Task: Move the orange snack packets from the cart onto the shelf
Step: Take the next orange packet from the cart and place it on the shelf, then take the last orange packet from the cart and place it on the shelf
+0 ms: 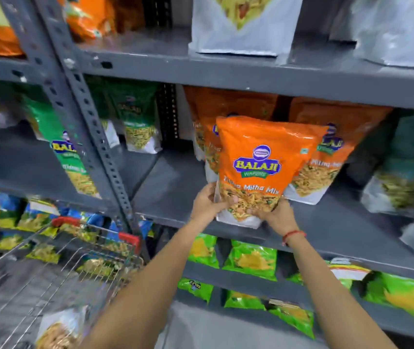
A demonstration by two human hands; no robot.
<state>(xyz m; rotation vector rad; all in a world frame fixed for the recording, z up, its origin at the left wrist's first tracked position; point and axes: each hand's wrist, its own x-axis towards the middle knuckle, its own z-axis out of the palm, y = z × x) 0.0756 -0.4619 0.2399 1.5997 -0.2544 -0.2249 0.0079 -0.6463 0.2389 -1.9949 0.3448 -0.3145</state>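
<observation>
Holding an orange snack packet [263, 165] upright at its lower corners, both hands are working in the middle of the frame: the left hand [209, 202] is clamped on the bottom left edge, thumb across the clear window, and the right hand [280, 214] is closed around the bottom right corner, a red thread [293, 235] showing at that wrist. The packet's white base is sitting at, or just above, the front lip of the grey shelf [170, 187]; whether it is already bearing weight there is hard to tell. Directly behind it, other orange packets [331, 147] are standing in rows, and the held one is overlapping them.

To do this well, the person is probably best keeping the packet vertical and sliding it back until its base is fully on the board, touching the row behind, before letting go; released this far forward it is likely to tip outward. Loosening one hand at a time is looking like the safer way, since the filled pouch is soft and top-heavy.

At the lower left of the frame the wire cart [57, 260] is standing beside the rack, and one more packet [59, 328] is lying in it at the bottom edge, blurred, so its colour is uncertain. If it is orange, the task is not yet finished.
</observation>
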